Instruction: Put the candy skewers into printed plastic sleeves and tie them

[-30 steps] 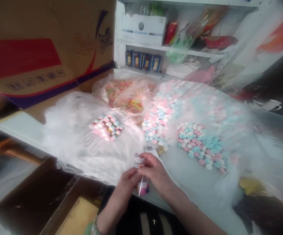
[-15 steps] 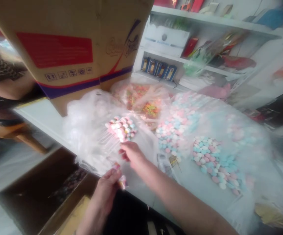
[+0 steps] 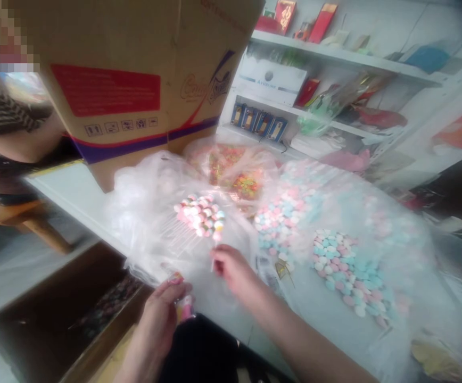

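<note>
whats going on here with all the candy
A person works at a white counter with both bare hands. The left hand holds a small pink wrapped sweet at the counter's edge. The right hand seems to pinch a lollipop stick just below a bunch of pastel lollipops lying on clear plastic. Open bags of pink, white and blue sweets lie to the right.

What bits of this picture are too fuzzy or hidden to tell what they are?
- Head view: the small pink thing in the left hand is half hidden inside that hand and blurred.
- Whether the right hand grips anything from the lollipop pile: blurred.
- Cardboard box lettering: blurred, top cut by the edge.
- Shelf packets: too small.
</note>
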Action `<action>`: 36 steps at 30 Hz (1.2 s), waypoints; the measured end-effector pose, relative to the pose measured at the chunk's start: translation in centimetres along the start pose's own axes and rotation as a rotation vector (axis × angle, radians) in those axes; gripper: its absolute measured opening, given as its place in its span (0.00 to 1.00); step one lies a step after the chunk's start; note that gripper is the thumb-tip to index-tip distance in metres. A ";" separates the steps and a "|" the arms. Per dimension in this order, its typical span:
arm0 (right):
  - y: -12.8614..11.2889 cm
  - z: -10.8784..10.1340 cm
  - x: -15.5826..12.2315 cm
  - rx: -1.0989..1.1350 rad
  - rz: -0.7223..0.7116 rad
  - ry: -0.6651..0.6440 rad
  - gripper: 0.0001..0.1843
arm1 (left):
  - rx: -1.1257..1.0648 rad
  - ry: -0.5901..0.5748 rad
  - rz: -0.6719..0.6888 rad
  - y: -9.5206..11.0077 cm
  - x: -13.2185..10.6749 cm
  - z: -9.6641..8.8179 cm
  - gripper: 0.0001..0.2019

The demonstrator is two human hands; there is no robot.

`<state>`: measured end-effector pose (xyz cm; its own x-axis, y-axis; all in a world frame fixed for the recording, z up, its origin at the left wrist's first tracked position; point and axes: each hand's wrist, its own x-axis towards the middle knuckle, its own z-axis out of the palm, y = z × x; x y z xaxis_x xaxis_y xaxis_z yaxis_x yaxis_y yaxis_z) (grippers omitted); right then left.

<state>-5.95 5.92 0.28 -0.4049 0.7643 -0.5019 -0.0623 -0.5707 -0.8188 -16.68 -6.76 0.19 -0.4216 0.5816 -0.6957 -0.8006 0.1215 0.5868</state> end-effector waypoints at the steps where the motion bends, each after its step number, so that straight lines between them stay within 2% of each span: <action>1: -0.2 -1.1 -1.1 -0.099 -0.041 0.007 0.07 | 0.003 0.003 0.002 -0.1 -0.1 0.3 0.10; 3: -0.5 -3.3 -3.3 -0.232 -0.121 -0.011 0.08 | 0.005 -0.024 0.001 -0.5 -0.3 1.0 0.10; 6: -0.5 -5.5 -6.4 -0.260 -0.159 -0.012 0.08 | 0.027 -0.101 0.005 -1.8 -0.6 2.5 0.10; 11: 0.2 -6.4 -9.8 -0.024 -0.127 -0.106 0.09 | 0.132 -0.198 0.120 -4.1 -2.0 5.8 0.13; 13: 0.2 -6.6 -10.5 0.007 -0.149 -0.088 0.08 | 0.153 -0.232 0.141 -4.9 -2.4 6.8 0.13; 15: -0.1 -7.1 -10.9 -0.054 -0.183 -0.033 0.08 | 0.178 -0.250 0.135 -5.5 -2.7 7.4 0.14; 20: -0.8 -8.8 -11.4 -0.175 -0.175 -0.003 0.08 | 0.299 -0.370 0.057 -6.0 -2.8 7.5 0.17; 22: -1.0 -9.2 -11.5 -0.200 -0.170 -0.003 0.08 | 0.360 -0.380 0.041 -5.9 -2.7 7.2 0.17; 24: -1.0 -9.2 -11.7 -0.179 -0.172 -0.027 0.08 | 0.363 -0.350 0.077 -5.9 -2.4 7.0 0.17; 27: -0.8 -8.8 -11.8 -0.133 -0.178 -0.076 0.07 | 0.291 -0.240 0.197 -6.1 -2.1 6.9 0.16; 30: -0.3 -8.1 -11.4 -0.175 -0.199 -0.054 0.08 | 0.229 -0.151 0.269 -6.4 -2.2 7.2 0.15; 32: -0.1 -7.8 -10.9 -0.247 -0.204 -0.012 0.09 | 0.206 -0.159 0.220 -6.4 -2.5 7.4 0.14; 36: -0.6 -7.9 -9.8 -0.315 -0.182 0.017 0.10 | 0.160 -0.247 0.050 -5.5 -2.6 7.3 0.08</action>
<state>5.21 1.18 3.49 -0.3980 0.8510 -0.3425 0.1531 -0.3066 -0.9395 -8.03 -3.06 1.83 -0.3270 0.7659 -0.5537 -0.6956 0.2016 0.6896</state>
